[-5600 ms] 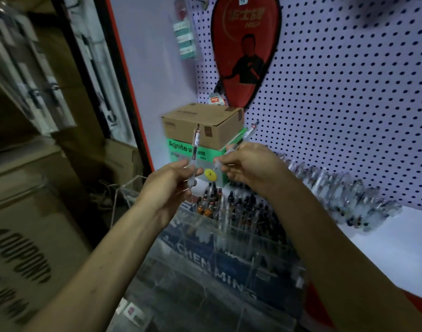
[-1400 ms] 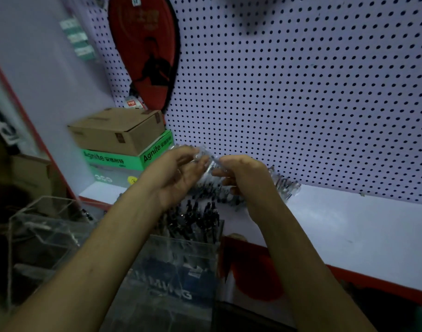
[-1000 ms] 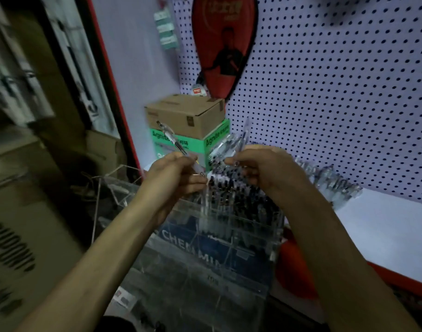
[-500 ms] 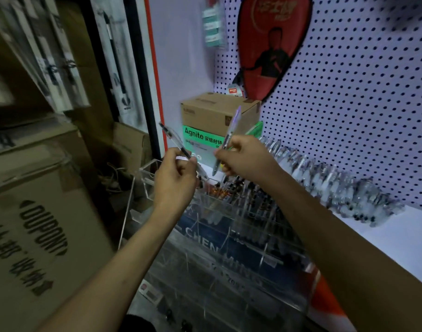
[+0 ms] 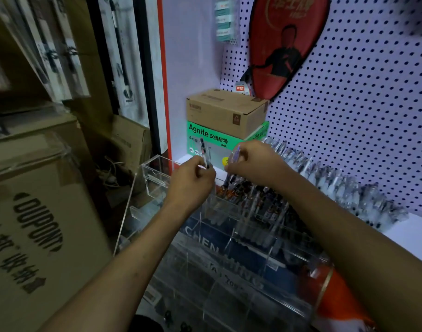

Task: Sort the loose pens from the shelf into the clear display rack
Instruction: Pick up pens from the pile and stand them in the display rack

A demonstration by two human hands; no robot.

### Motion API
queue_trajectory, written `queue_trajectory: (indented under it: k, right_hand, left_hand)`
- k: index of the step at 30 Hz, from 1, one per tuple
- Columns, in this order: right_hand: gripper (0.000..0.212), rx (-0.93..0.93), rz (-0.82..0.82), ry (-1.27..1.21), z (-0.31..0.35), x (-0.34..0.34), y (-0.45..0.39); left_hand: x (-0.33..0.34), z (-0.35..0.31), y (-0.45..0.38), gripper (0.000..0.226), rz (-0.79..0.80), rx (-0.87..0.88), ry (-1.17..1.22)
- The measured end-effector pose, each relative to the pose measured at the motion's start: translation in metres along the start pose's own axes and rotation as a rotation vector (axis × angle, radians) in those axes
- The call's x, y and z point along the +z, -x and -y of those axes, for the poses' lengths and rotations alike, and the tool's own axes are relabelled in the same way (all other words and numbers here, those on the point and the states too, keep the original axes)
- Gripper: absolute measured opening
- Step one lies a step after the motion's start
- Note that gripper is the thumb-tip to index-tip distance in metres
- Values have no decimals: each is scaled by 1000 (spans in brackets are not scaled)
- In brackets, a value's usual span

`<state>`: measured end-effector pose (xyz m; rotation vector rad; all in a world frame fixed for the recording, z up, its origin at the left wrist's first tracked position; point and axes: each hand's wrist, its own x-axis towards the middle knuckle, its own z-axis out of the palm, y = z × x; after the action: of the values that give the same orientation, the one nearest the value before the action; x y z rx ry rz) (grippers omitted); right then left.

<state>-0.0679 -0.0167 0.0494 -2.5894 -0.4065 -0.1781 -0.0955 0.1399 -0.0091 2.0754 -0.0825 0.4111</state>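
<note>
We see the rack [image 5: 241, 238] standing before the shelf [image 5: 416, 233]'s front edge, loose pens [image 5: 344, 188] lying along the shelf's back, two boxes [image 5: 226, 125] stacked in its left corner.

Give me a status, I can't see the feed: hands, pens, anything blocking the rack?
Left hand pinching one pen, upright. Right hand gripping another pen. Both above the clear rack; loose pens on shelf. Nothing blocking.

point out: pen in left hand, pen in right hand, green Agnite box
Pen in left hand [image 5: 204, 154], head view, on its barrel above the fingers.
Pen in right hand [image 5: 236, 155], head view, on its upper barrel.
Green Agnite box [image 5: 206, 135], head view, on its printed front face.
</note>
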Motion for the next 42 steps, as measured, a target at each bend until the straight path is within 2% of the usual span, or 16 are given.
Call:
queue_trajectory:
  k: [4, 7, 15, 19, 25, 27, 32, 35, 40, 42]
  right_hand:
    - [17, -48, -78, -16, 4, 0, -4]
    - [19, -44, -101, -3, 6, -2, -4]
    - [23, 16, -25, -96, 3, 0, -3]
    - [27, 35, -5, -96, 4, 0, -3]
    - [18, 76, 51, -41, 2, 1, -2]
    - [10, 97, 54, -37, -3, 1, 1]
    - [25, 127, 64, -2, -8, 13, -3]
    - [25, 132, 102, 37, -7, 22, -6]
    - [16, 55, 224, -20, -11, 0, -3]
    - [34, 28, 343, 58, -13, -11, -1]
  left_hand:
    - [0, -6, 0, 10, -97, 111, -28]
    - [1, -8, -2, 13, -121, 116, -38]
    - [7, -3, -3, 11, -105, 105, -194]
    - [1, -5, 0, 11, -154, 89, -88]
    - [-1, -4, 3, 10, -147, 148, -70]
    - [-3, -5, 6, 12, -95, 150, -81]
    - [-8, -12, 10, 40, 189, 78, -52]
    - [-8, -10, 11, 46, 257, 111, -159]
    - [-7, -2, 7, 44, 123, 74, -182]
    - [-6, -1, 4, 43, 69, 48, -147]
